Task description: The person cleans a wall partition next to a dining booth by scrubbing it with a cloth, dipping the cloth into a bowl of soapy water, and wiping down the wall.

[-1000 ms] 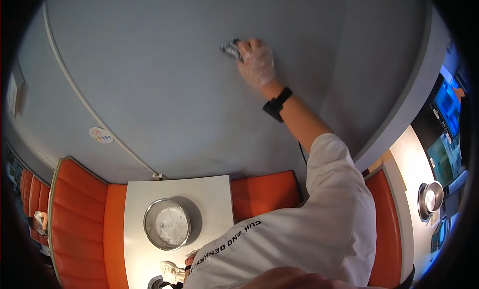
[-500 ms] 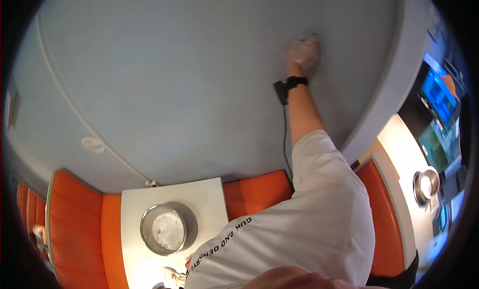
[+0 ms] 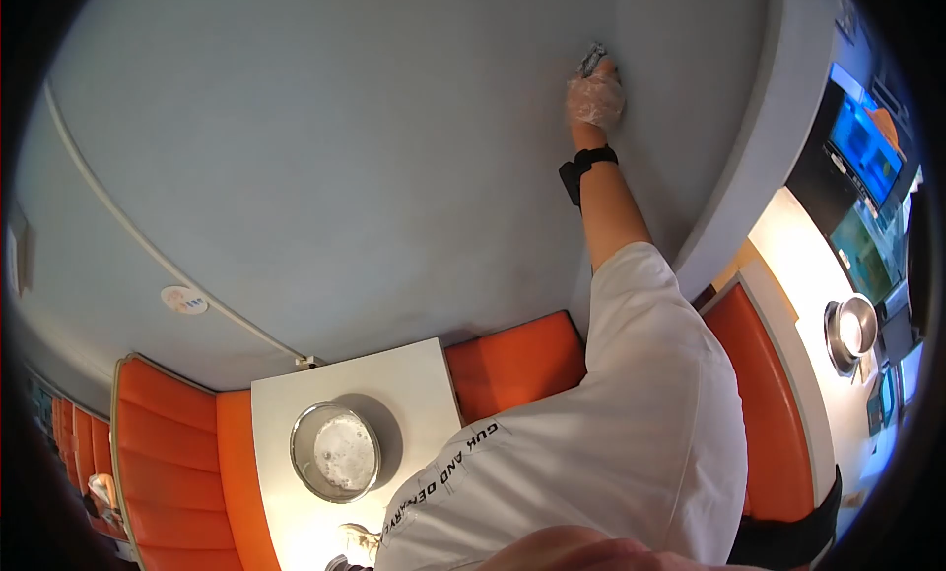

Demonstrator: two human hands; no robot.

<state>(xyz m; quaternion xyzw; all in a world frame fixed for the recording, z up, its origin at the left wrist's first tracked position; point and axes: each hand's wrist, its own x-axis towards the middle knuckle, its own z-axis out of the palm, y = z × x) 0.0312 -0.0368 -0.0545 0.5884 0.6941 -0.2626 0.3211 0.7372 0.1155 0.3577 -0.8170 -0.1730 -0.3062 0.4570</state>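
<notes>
My right hand [image 3: 595, 100] wears a thin clear plastic glove and is raised against the grey wall [image 3: 394, 157]. Its fingers are closed around a small crumpled silvery pad [image 3: 591, 61], whose exact kind is too small to make out. On that wrist sits a black strap [image 3: 596, 156] with a dark device. Below and to the left, a round metal basin [image 3: 335, 453] holds whitish, foamy-looking contents on the white table [image 3: 404, 374]. My left hand does not show.
Orange benches [image 3: 512, 369] flank the table. A pale crumpled thing [image 3: 360, 539], unclear in kind, lies at its near edge. A cable strip [image 3: 148, 244] runs down the wall to an outlet. To the right are a wall edge [image 3: 739, 177], metal bowls [image 3: 849, 330] and a lit screen [image 3: 867, 137].
My right hand has shifted slightly upward on the wall, and the silvery pad shows more clearly in it. The wrist cable is now mostly hidden. The whole view has swung a little.
</notes>
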